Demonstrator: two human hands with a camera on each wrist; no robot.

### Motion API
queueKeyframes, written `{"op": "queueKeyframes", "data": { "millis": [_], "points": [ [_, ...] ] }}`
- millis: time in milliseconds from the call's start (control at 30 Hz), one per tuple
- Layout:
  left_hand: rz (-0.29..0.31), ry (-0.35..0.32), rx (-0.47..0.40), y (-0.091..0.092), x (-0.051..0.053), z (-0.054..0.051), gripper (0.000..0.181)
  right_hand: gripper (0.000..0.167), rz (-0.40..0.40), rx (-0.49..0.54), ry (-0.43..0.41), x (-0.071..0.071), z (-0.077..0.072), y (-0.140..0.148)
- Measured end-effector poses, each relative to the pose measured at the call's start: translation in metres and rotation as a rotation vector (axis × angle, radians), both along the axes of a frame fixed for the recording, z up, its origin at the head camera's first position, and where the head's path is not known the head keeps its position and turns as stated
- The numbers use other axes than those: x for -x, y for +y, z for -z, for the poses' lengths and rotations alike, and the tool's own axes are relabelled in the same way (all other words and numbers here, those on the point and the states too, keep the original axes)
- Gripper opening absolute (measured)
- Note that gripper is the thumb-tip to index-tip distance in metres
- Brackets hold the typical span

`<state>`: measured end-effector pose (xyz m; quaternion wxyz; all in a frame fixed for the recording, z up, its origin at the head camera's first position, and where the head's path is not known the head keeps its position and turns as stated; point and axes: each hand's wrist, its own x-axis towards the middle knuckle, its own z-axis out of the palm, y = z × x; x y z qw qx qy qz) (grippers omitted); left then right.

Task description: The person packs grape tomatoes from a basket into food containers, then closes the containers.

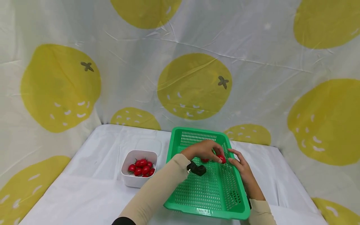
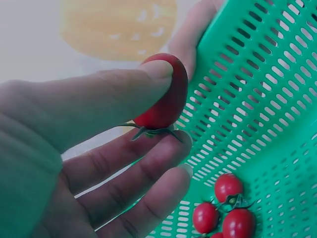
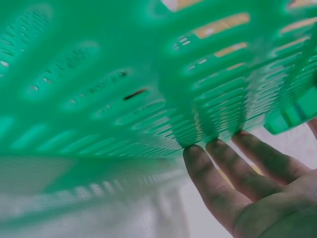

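A red cherry tomato (image 1: 222, 158) with a green calyx is pinched by my left hand (image 1: 204, 149) inside the green plastic basket (image 1: 197, 212). In the left wrist view the thumb presses on the tomato (image 2: 176, 99), with the other fingers behind and below it. Several more cherry tomatoes (image 2: 239, 225) lie on the basket floor, mostly hidden by the left hand in the head view. My right hand (image 1: 244, 170) is at the basket's right side. In the right wrist view its extended fingers (image 3: 218, 171) touch the slotted outer wall.
Left of the basket stands a white square container (image 1: 132, 181) holding several cherry tomatoes (image 1: 144, 170). A faint, clear lid-like shape (image 1: 149, 145) lies behind it. White cloth (image 1: 87, 178) covers the table, and a lemon-print curtain (image 1: 135, 75) encloses the back and sides.
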<state>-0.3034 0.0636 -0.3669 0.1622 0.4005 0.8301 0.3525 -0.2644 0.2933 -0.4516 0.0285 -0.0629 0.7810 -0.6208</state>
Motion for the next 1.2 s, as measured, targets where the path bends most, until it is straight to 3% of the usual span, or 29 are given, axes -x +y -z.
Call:
{"op": "queueKeyframes", "data": {
  "millis": [367, 633, 833, 1200],
  "points": [
    [0.002, -0.030, -0.128, -0.040, -0.003, -0.017, 0.018, 0.049, 0.007, 0.026, -0.001, 0.003, -0.004, 0.000],
    [-0.034, 0.017, -0.179, -0.080, -0.011, -0.029, 0.022, 0.050, 0.002, 0.030, 0.001, 0.002, -0.005, 0.000],
    [-0.131, 0.088, -0.159, -0.116, -0.019, -0.031, 0.019, 0.050, -0.017, 0.020, -0.001, 0.002, -0.002, 0.001],
    [-0.338, 0.115, -0.181, -0.185, -0.061, -0.028, 0.024, 0.049, -0.023, 0.034, -0.009, 0.000, 0.004, 0.001]
  ]
}}
